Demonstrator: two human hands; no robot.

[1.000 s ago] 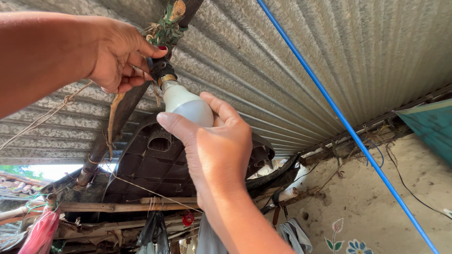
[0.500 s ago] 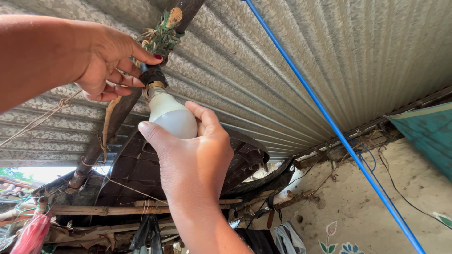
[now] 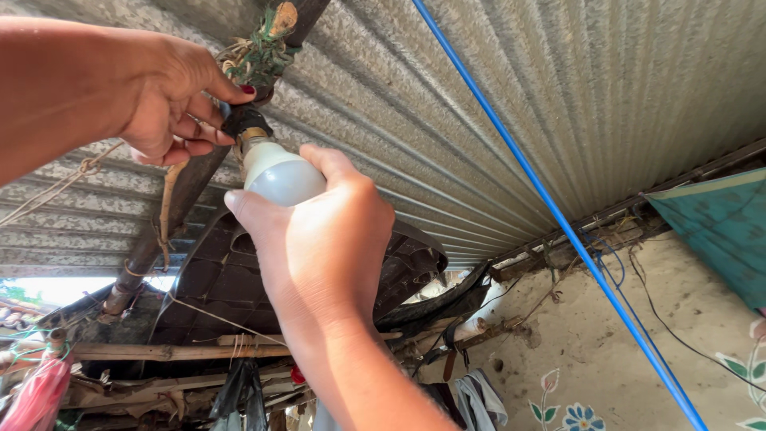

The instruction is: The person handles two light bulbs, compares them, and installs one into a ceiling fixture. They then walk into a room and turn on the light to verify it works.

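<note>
A white, pear-shaped plastic light bulb point(image 3: 281, 177) is being gripped from below by the right hand point(image 3: 319, 239), thumb and fingers wrapped around its rounded end so it can be twisted. The bulb is being held just under the roof, its neck seated in a small black lamp socket point(image 3: 244, 124). That socket is being pinched and steadied by the left hand point(image 3: 163, 104), fingers closed about it, seemingly so it is kept from turning with the bulb. The socket is being carried by a dark round wooden roof pole point(image 3: 179, 203), with green cord and twisted wire point(image 3: 257, 57) bound around the pole above it.

Overhead, everything is being sheltered by a grey corrugated metal roof point(image 3: 511, 88). A bright blue cable point(image 3: 550, 211) is being run diagonally beneath it. A rough earthen wall with painted flowers point(image 3: 594, 359) is being seen lower right, beside a teal cloth point(image 3: 722, 227). Dark sheeting point(image 3: 223, 279) is being stored across bamboo rails point(image 3: 171, 349) below.
</note>
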